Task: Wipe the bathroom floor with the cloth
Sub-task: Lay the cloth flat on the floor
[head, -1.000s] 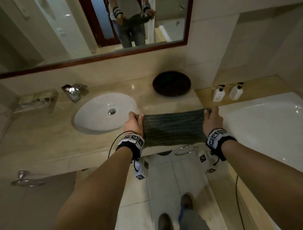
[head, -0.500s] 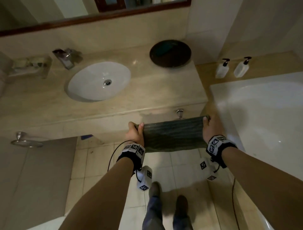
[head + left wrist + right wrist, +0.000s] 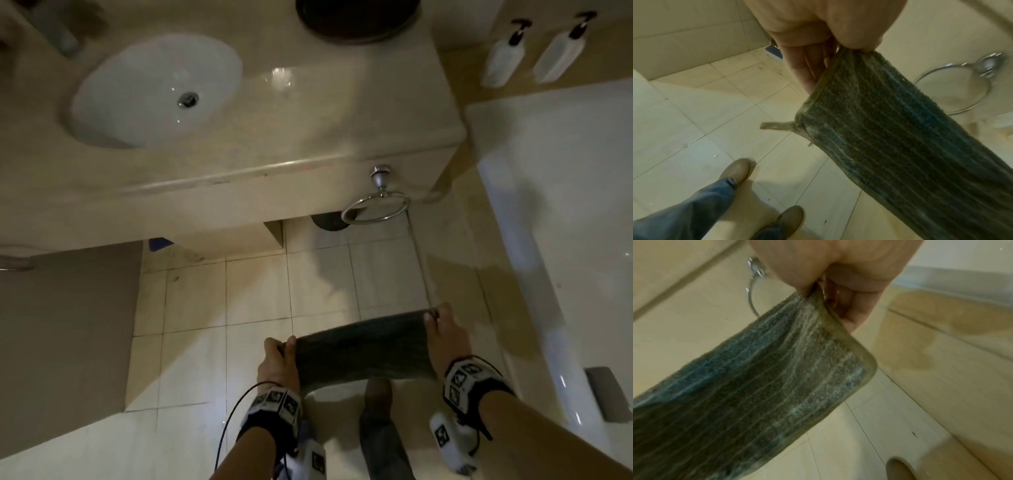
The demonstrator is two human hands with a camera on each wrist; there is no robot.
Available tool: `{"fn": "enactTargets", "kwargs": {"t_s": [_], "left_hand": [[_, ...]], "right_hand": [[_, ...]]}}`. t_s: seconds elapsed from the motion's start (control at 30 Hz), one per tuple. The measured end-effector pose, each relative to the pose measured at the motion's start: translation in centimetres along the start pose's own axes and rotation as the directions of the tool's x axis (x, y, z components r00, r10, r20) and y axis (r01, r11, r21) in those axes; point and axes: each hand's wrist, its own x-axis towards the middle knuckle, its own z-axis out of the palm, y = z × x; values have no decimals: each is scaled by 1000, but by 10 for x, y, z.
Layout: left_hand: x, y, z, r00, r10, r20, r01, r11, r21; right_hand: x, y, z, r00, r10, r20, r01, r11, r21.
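A dark grey-green ribbed terry cloth (image 3: pixel 363 349), hemmed and with a small loop tag at 1 corner, hung stretched across the lower centre of the head view. The left hand (image 3: pixel 277 359) and right hand (image 3: pixel 443 342) each pinched an upper corner. Below lay the glossy cream square-tiled floor (image 3: pixel 205 308); a beige stone tabletop (image 3: pixel 308 120) with an oval white basin (image 3: pixel 154 89) filled the upper frame, a chrome towel ring (image 3: pixel 376 205) beneath.

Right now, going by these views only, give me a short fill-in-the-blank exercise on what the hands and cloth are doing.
1. The cloth is held stretched between ____ hands.
2. The left hand and right hand each pinch a top ____ of it.
3. The cloth hangs above the tiled ____, not touching it.
4. The chrome towel ring holds ____.

Missing words: two; corner; floor; nothing
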Motion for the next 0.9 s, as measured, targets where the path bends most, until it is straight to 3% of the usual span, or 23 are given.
{"fn": "enactTargets", "kwargs": {"t_s": [0.27, 0.43, 0.57, 0.73, 0.9], "left_hand": [[56, -87, 52, 987, -62, 151, 46, 993, 106], [105, -136, 82, 981, -44, 189, 0, 973, 229], [171, -181, 121, 985, -61, 159, 15, 961, 277], [255, -238, 207, 991, -109, 82, 82, 957, 279], [329, -290, 295, 988, -144, 62, 124, 960, 250]], "right_hand": [[2, 83, 83, 979, 196, 60, -192, 979, -66], [20, 119, 138, 976, 200, 86, -171, 948, -267], [70, 168, 219, 946, 306, 108, -278, 937, -213], [143, 251, 325, 937, 340, 75, -335, 940, -69], [218, 319, 381, 972, 229, 55, -224, 971, -78]]}}
